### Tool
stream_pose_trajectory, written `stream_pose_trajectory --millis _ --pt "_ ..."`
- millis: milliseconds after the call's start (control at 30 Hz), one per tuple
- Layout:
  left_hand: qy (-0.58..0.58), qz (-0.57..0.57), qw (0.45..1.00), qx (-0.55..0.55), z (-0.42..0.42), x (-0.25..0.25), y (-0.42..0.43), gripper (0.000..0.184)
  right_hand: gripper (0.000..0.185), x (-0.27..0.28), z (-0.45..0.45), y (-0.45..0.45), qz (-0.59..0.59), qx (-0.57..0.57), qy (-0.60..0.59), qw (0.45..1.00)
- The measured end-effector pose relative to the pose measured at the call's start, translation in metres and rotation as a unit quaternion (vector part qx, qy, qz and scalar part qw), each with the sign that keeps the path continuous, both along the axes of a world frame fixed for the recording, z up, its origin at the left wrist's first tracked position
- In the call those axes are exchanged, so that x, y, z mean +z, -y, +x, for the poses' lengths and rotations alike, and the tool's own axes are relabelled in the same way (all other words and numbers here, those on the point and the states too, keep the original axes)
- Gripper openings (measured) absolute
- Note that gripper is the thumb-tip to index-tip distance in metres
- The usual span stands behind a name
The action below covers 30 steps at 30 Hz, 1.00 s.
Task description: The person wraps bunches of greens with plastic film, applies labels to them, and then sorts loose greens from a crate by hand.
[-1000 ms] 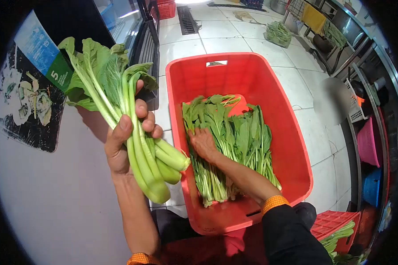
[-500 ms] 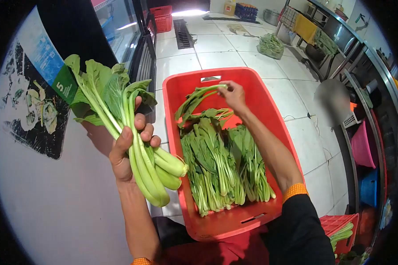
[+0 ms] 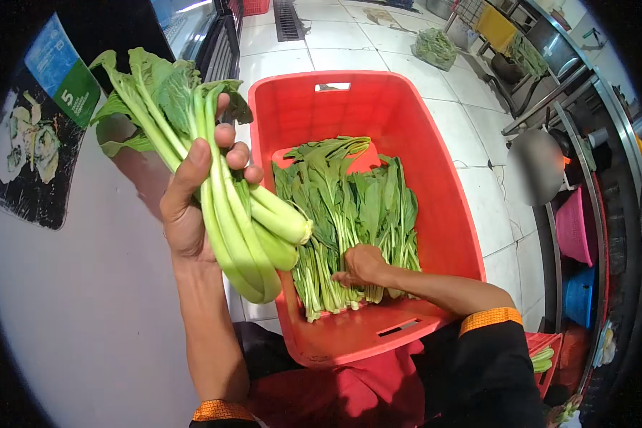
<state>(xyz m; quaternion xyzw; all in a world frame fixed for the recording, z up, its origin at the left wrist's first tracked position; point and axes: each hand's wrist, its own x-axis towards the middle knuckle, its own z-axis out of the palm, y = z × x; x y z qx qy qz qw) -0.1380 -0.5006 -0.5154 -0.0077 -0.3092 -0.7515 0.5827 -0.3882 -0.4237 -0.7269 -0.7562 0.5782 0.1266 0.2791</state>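
Gripping a bunch of leafy greens (image 3: 239,242) at the left, the person's left hand (image 3: 189,217) has its fingers closed around the middle of the stems; leaves spread to the far left, and thick pale bases point near and right. The right hand (image 3: 365,265) bends down into a large red tub (image 3: 446,207), fingers curled among the stem ends of smaller greens (image 3: 328,189) laid side by side; whether they grip any, I cannot tell. A red crate (image 3: 539,341) at the near right holds green stalks (image 3: 542,359).
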Motion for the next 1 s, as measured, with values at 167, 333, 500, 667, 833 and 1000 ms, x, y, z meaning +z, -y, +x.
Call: stream_pose_trajectory --millis 167,333,500,667,833,1000 --pt "-0.014 0.008 1.000 0.004 0.004 0.003 -0.005 0.055 0.034 0.036 -0.009 0.004 -0.068 -0.054 0.035 0.996" --pt "-0.027 0.038 0.999 0.001 0.002 0.000 -0.004 0.052 0.020 0.108 -0.035 0.019 -0.234 -0.232 0.218 0.919" --pt "-0.045 0.073 0.995 -0.052 -0.020 -0.013 0.000 0.046 0.029 0.156 -0.045 0.045 -0.450 -0.135 0.265 0.842" --pt "-0.050 0.106 0.986 -0.120 -0.030 -0.034 0.006 0.042 0.036 0.209 -0.038 0.049 -0.528 -0.143 0.303 0.781" --pt "0.026 0.151 0.984 -0.094 -0.065 -0.040 -0.003 0.050 0.035 0.249 -0.022 0.036 -0.597 -0.133 0.339 0.715" --pt "0.025 0.174 0.977 -0.117 -0.084 -0.043 -0.009 0.056 0.042 0.217 -0.002 -0.014 -0.559 0.099 0.280 0.774"
